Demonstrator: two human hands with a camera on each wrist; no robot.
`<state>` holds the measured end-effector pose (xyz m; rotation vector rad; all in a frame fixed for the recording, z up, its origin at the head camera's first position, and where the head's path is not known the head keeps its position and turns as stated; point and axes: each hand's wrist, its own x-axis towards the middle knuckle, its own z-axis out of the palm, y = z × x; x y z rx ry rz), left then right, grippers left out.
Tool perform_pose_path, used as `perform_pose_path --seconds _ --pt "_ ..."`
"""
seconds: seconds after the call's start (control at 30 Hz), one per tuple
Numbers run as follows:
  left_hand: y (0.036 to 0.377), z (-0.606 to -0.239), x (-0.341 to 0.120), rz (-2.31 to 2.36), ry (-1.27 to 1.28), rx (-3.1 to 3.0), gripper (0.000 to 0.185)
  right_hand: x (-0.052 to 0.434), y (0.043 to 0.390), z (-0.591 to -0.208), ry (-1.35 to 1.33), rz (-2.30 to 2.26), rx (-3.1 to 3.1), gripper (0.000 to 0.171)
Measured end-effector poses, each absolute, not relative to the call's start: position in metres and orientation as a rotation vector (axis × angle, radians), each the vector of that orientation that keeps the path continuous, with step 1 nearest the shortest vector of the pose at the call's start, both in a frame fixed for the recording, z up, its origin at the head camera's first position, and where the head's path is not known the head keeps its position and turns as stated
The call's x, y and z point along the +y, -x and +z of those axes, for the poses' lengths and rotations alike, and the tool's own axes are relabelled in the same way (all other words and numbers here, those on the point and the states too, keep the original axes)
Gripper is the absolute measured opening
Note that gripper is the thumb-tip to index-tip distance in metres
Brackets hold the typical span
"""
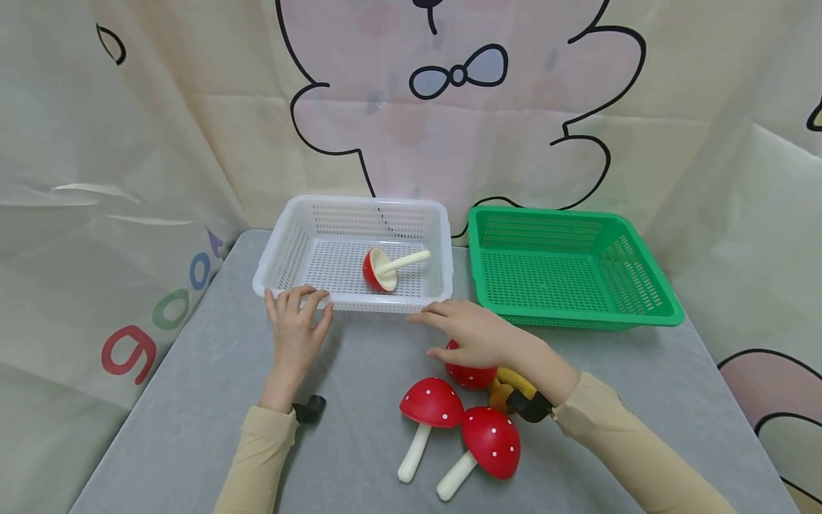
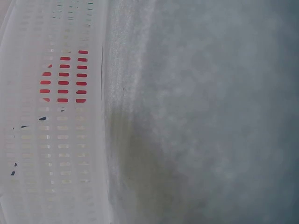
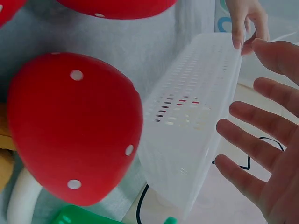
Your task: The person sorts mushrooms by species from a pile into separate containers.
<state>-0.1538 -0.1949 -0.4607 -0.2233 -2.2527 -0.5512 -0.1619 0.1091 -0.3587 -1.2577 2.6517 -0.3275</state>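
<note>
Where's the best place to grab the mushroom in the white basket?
Probably by the stem, pinching from above with the right hand: the mushroom lies with its round red cap to the left and its slim stem pointing right, while the white basket is open on top.

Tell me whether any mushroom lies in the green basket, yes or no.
No, the green basket holds nothing, while one mushroom lies in the white basket.
</note>
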Motion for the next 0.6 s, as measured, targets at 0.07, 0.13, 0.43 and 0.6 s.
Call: perform_pose_path --seconds 0.07,0.13,0.43,0.6 --pt "0.154 -0.461 -0.195 -0.557 0.222 -2.253 0.016 0.111 0.160 -0.361 1.242 -0.333 2.640 0.064" --pt "0.154 -0.461 -0.195 -0.554 0.219 -2.266 0.016 0.113 0.158 -0.363 1.217 -0.337 2.630 0.064" --pt "0.154 -0.462 -0.196 -0.560 0.212 -2.280 0.015 0.117 0.146 -0.367 1.186 -0.355 2.585 0.062" --pt "0.154 -0.462 -0.196 -0.561 0.214 -2.267 0.016 0.120 0.140 -0.371 1.203 -0.329 2.582 0.060"
